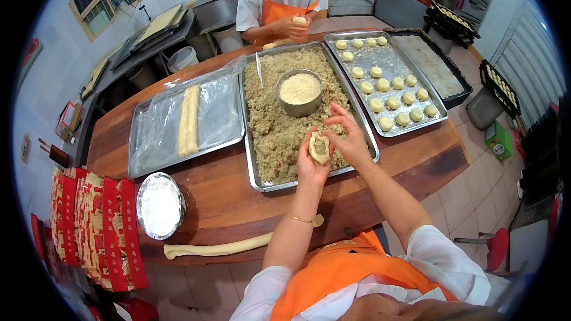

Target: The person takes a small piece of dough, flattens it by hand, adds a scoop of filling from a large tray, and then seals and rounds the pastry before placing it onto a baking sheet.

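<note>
In my left hand rests a cupped piece of dough with brownish filling showing in its open top. My right hand hovers close beside it, fingers bent and spread, with nothing visible in them. Both hands are over the near right part of a metal tray full of crumbly filling. Standing in that filling is a metal bowl of small pale grains. A long dough rope lies along the table's near edge, passing beneath my left forearm.
Left on the wooden table are a plastic-lined tray with dough strips and a bowl of white flour. A tray of round buns sits right. Opposite, a person holds dough. Red packages stand lower left.
</note>
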`<move>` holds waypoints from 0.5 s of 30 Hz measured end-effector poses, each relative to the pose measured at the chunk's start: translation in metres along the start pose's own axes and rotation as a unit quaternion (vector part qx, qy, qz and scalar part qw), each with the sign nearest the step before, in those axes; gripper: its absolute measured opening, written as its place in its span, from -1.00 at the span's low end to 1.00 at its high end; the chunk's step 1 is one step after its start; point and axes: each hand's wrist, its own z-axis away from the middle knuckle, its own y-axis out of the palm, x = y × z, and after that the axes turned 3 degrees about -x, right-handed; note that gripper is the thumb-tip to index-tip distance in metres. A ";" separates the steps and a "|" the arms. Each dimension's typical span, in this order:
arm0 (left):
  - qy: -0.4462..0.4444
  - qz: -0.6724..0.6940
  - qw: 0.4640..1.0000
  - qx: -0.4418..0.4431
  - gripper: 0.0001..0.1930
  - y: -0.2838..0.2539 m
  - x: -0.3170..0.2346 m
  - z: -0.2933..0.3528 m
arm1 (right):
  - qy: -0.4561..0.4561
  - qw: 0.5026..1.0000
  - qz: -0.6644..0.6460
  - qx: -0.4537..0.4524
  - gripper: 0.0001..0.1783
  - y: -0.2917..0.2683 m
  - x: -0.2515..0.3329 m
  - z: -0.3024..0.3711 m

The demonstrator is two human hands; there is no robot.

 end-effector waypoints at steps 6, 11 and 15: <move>-0.023 0.035 0.999 -0.033 -0.72 -0.009 0.007 0.000 | 0.162 0.965 -0.088 0.186 -0.48 0.013 -0.001 0.023; -0.003 0.044 0.997 -0.058 -0.79 -0.035 0.013 -0.017 | 0.093 0.987 -0.035 0.127 -0.54 0.032 0.002 0.043; -0.015 0.000 0.999 -0.038 -0.63 -0.025 0.003 -0.012 | 0.133 0.982 -0.071 0.112 -0.54 0.030 0.001 0.037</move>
